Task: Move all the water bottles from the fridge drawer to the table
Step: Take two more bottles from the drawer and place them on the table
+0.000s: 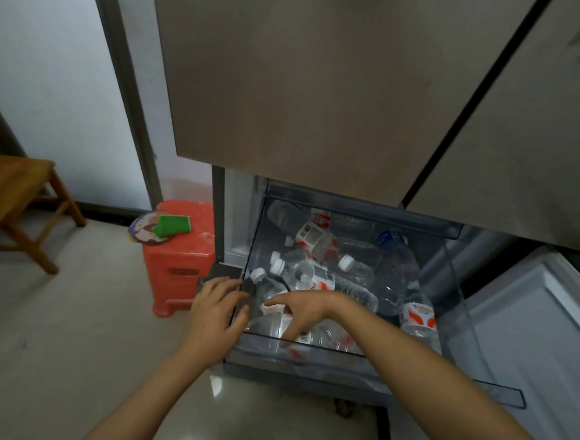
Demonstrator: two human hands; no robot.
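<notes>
The fridge drawer [265,360] stands pulled out and crowded with water bottles [316,242] lying across one another; at least six show. The left hand [218,312] rests with fairly straight fingers on the drawer's front left corner. The right hand [296,311] reaches in, fingers spread wide, touching the front bottle [332,334] without closing round it. By this, nearly all the carrying to the tabletop is left.

The right hand [300,310] partly covers one bottle [266,289]
</notes>
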